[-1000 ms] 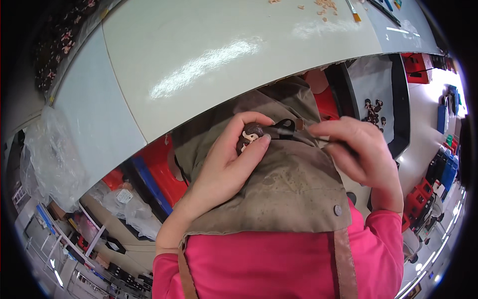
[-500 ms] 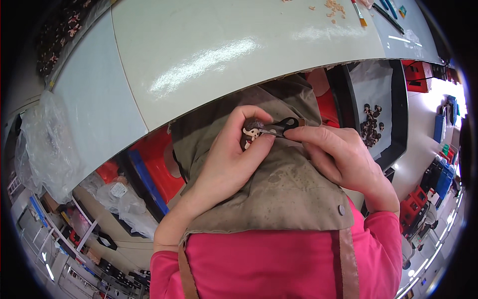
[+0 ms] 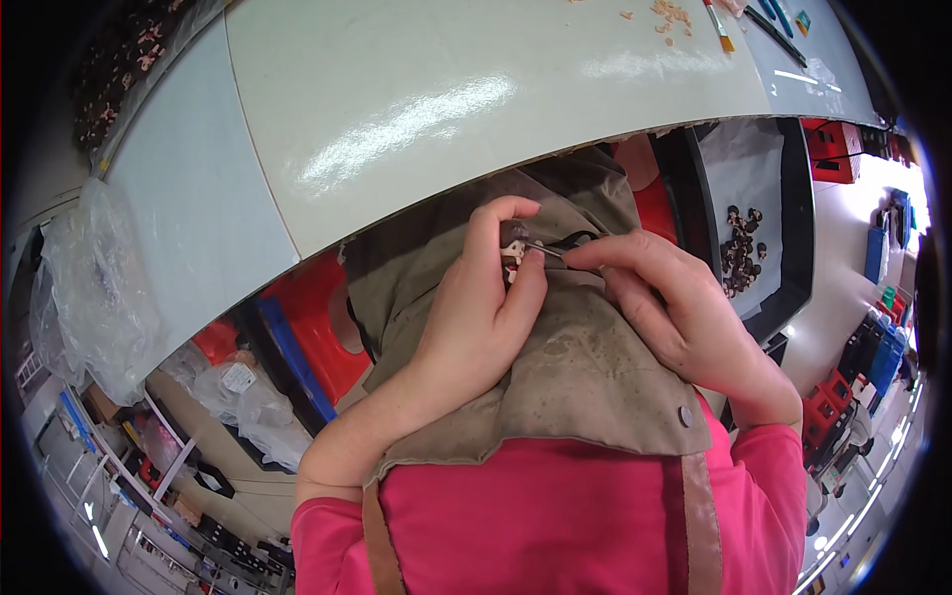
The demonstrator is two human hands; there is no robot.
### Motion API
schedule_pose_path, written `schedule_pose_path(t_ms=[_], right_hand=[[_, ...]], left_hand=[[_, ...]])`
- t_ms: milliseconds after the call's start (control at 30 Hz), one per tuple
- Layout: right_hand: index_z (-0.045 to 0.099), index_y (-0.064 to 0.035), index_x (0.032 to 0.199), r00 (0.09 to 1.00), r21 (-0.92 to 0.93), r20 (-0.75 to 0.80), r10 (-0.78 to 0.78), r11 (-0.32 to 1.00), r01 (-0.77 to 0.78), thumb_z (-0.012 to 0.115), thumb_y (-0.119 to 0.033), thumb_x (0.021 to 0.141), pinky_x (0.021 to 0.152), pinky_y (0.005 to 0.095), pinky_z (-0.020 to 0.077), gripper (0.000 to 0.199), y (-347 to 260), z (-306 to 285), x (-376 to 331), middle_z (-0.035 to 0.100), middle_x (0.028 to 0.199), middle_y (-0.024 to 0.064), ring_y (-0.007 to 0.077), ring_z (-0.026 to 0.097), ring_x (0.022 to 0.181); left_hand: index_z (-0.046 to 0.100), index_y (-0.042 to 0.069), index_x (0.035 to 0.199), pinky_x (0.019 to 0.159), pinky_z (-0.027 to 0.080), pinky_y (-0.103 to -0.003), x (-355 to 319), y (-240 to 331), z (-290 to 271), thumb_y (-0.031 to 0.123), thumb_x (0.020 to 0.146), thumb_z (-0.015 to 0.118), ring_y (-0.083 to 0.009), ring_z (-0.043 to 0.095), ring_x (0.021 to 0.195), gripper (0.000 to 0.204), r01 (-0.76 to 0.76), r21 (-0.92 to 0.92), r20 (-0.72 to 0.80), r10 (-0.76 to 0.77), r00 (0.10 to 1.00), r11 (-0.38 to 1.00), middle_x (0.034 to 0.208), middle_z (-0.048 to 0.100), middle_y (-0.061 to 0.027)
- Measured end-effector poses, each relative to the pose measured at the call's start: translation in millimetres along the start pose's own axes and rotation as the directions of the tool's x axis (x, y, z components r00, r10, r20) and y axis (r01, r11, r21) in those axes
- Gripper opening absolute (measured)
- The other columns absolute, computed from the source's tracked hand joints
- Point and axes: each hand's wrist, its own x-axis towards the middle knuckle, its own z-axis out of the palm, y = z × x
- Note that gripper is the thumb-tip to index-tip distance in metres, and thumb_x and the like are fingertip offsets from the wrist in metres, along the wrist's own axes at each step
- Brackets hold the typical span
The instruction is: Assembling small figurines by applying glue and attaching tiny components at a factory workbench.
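Observation:
A small figurine (image 3: 513, 248) with dark brown hair and a pale face is gripped between the thumb and fingers of my left hand (image 3: 486, 288), above my lap. Closed around small scissors (image 3: 570, 241) with black loop handles is my right hand (image 3: 669, 293). Their thin metal blades reach the figurine's side, close to my left thumb tip. My right fingers cover part of the handles. Beneath both hands lies my brown apron (image 3: 575, 387).
A pale worktable (image 3: 476, 99) curves ahead, carrying peach shavings (image 3: 672, 14) and a brush (image 3: 718, 25). At right, a black tray (image 3: 793, 228) holds several dark-haired figurines (image 3: 740, 253). Clear plastic bags (image 3: 99, 288) hang at left. Red seats (image 3: 317, 317) stand below the table.
The figurine has turned a little and shifted slightly right in my left hand. My right hand has tilted the scissors, so less of their handles shows.

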Motion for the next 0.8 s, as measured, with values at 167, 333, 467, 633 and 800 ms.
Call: schedule_pose_path(t_ms=[167, 333, 467, 633, 800], right_hand=[[0.058, -0.0035, 0.114, 0.999, 0.012, 0.022, 0.040, 0.999, -0.040, 0.051, 0.004, 0.088, 0.074, 0.0295, 0.0468, 0.029, -6.0, -4.9, -3.0, 0.057, 0.092, 0.0114, 0.0219, 0.058, 0.080], [0.059, -0.0068, 0.114, 0.996, -0.442, 0.031, -0.086, 0.892, 0.091, 0.059, 0.004, 0.083, 0.060, 0.0347, 0.0507, 0.033, -14.5, -2.9, -10.9, 0.054, 0.086, 0.0112, 0.0279, 0.059, 0.070], [0.058, -0.0080, 0.114, 0.988, -0.496, 0.079, -0.133, 0.854, 0.154, 0.061, 0.004, 0.081, 0.053, 0.0363, 0.0494, 0.036, -13.5, -4.3, -10.2, 0.053, 0.085, 0.0100, 0.0278, 0.060, 0.065], [0.063, -0.0043, 0.108, 0.991, -0.103, -0.003, -0.131, 0.986, 0.130, 0.058, 0.002, 0.086, 0.069, 0.0312, 0.0503, 0.024, 12.7, -3.4, 4.6, 0.060, 0.088, 0.0111, 0.0246, 0.063, 0.079], [0.063, -0.0027, 0.107, 0.987, -0.139, -0.001, -0.164, 0.977, 0.162, 0.057, 0.000, 0.087, 0.069, 0.0299, 0.0504, 0.021, 4.1, -4.2, 8.5, 0.059, 0.088, 0.0103, 0.0229, 0.063, 0.080]], left_hand=[[0.037, 0.004, 0.123, 0.058, 0.044, -0.042, 0.0, -0.2, 6.0, 0.010, 0.093, 0.049, -0.0327, 0.058, 0.061, 0.033, -0.058, 0.238, -0.027, 0.066, 0.997, 0.970, 0.070, 0.056, -0.0160], [0.037, 0.003, 0.122, 0.059, 0.044, -0.044, 0.2, 1.0, 9.7, 0.011, 0.092, 0.049, -0.0357, 0.060, 0.065, 0.033, -0.068, 0.275, 0.004, 0.070, 0.998, 0.959, 0.072, 0.057, -0.0171], [0.040, 0.004, 0.120, 0.058, 0.043, -0.039, -2.0, -1.5, 7.5, 0.011, 0.092, 0.050, -0.0276, 0.058, 0.060, 0.030, -0.038, 0.191, 0.018, 0.036, 0.999, 0.981, 0.069, 0.056, -0.0128], [0.042, 0.004, 0.118, 0.057, 0.041, -0.033, 0.2, -8.7, 5.2, 0.011, 0.093, 0.051, -0.0175, 0.051, 0.058, 0.027, -0.027, 0.090, 0.025, 0.025, 0.999, 0.996, 0.069, 0.053, -0.0083], [0.043, 0.004, 0.117, 0.058, 0.041, -0.032, 3.3, -13.3, 1.2, 0.012, 0.093, 0.051, -0.0156, 0.050, 0.061, 0.026, -0.031, 0.053, 0.029, 0.030, 0.999, 0.998, 0.071, 0.053, -0.0077]])
